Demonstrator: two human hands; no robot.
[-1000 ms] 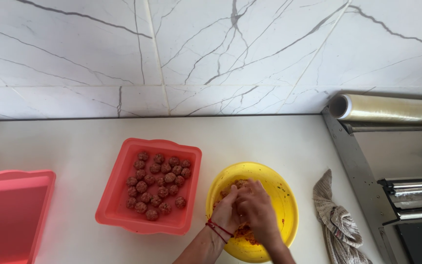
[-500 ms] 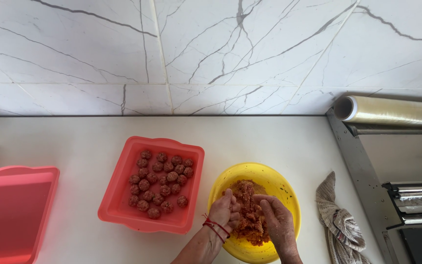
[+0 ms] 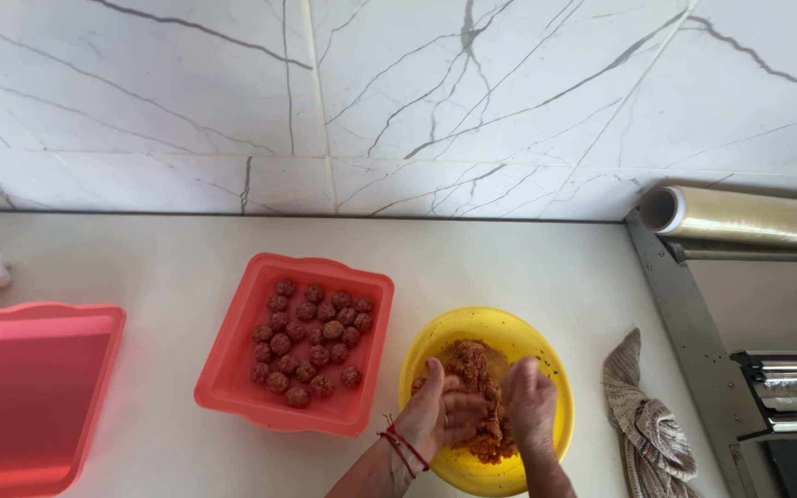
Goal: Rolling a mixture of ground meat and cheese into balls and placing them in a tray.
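A yellow bowl (image 3: 518,330) holds a mound of reddish minced mixture (image 3: 469,365). Both my hands are over the bowl. My left hand (image 3: 443,415), with a red thread at the wrist, is cupped against the mixture. My right hand (image 3: 529,408) presses in from the other side, so a lump of the mixture sits between the two palms. Left of the bowl stands a pink rectangular tray (image 3: 232,369) with several small round meatballs (image 3: 308,343) laid in rows.
A second pink tray (image 3: 29,397), with nothing in it, sits at the far left. A crumpled grey cloth (image 3: 643,420) lies right of the bowl. A roll of cling film (image 3: 740,217) rests on a metal dispenser (image 3: 684,304) at right. A marble wall rises behind.
My hands have drawn together over the lower half of the bowl, closing around a lump of mixture. The view has tilted slightly down.
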